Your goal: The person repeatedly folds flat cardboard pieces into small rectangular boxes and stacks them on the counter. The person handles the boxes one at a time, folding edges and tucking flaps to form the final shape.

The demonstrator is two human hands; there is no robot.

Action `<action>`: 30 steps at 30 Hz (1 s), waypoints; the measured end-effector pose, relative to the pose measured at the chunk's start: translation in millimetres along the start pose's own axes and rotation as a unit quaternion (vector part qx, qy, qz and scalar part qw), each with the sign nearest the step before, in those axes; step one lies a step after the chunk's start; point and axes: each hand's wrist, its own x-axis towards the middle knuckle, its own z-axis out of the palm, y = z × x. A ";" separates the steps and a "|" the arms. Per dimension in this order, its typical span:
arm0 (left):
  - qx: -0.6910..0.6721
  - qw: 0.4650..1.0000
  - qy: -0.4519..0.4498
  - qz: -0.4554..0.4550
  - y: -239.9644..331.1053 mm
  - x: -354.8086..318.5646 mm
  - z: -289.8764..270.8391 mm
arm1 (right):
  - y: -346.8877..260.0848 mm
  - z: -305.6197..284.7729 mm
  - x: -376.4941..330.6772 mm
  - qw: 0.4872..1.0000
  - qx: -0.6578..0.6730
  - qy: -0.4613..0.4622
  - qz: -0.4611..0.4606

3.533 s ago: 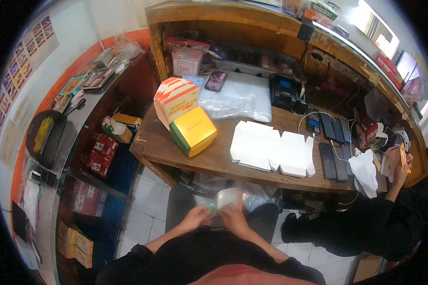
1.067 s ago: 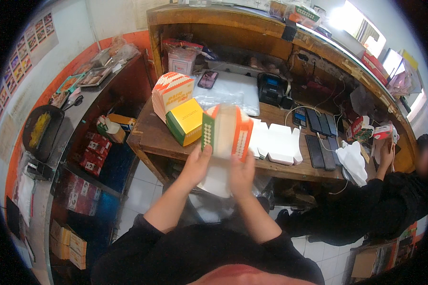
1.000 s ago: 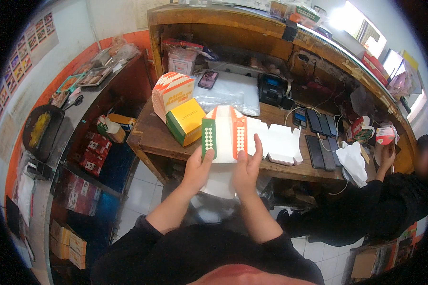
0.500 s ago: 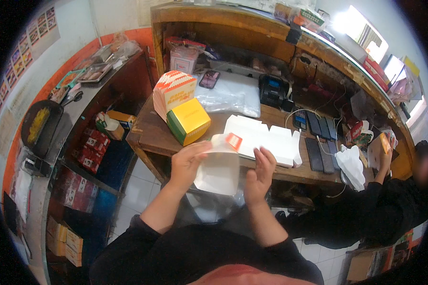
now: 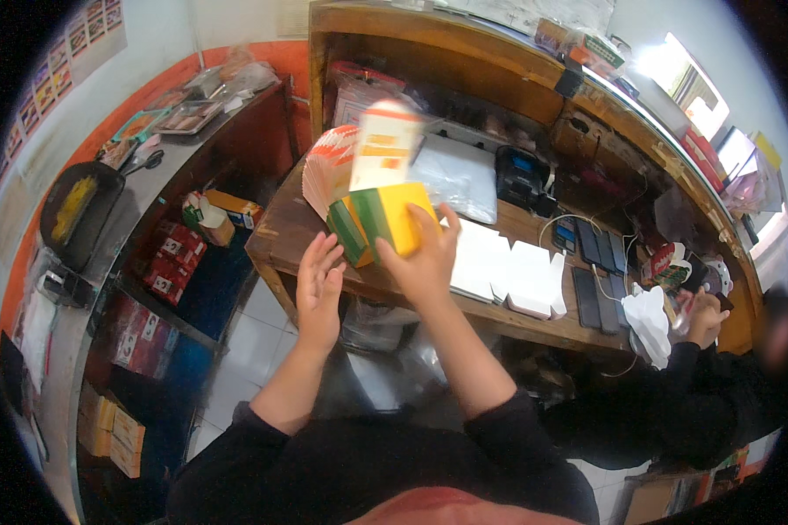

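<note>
My right hand (image 5: 422,258) grips a yellow and green carton (image 5: 408,212) at its near right side, thumb and fingers spread around it. Above that carton stands a blurred white panel with orange print (image 5: 385,144); whether it is part of it, I cannot tell. Close against its left is another carton with a green side (image 5: 345,229). My left hand (image 5: 318,289) is open just in front of these cartons, fingers stretched up, holding nothing. Behind them is a fanned stack of red-and-white striped cartons (image 5: 326,166) on the wooden table (image 5: 280,236).
White unfolded cartons (image 5: 521,278) lie right of my hands. Beyond are plastic sheets (image 5: 455,175), a black printer (image 5: 524,175) and several phones (image 5: 600,245) with cables. A co-worker's hands (image 5: 705,322) are at the far right, near crumpled white paper (image 5: 648,315). A shelf unit (image 5: 162,201) stands left.
The white open carton between my hands is gone from there. My right hand has moved up and left onto a yellow and green carton; the left hand has opened. The view has shifted slightly.
</note>
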 end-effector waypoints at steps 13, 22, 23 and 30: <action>0.103 0.987 0.077 -0.093 -4.9 -23.8 -71.4 | -10.2 65.9 24.1 0.965 -0.126 -0.227 0.027; 0.101 0.990 -0.003 -0.097 -13.9 -28.7 -56.1 | 80.3 -31.0 6.4 0.906 -0.171 -0.381 0.070; 0.108 0.988 -0.006 -0.111 -18.1 -31.0 -57.7 | 95.7 -47.2 -3.8 0.888 -0.222 -0.396 0.073; 0.104 0.985 -0.043 -0.134 -25.5 -32.6 -39.7 | 147.4 -84.4 4.2 0.842 -0.220 -0.493 0.021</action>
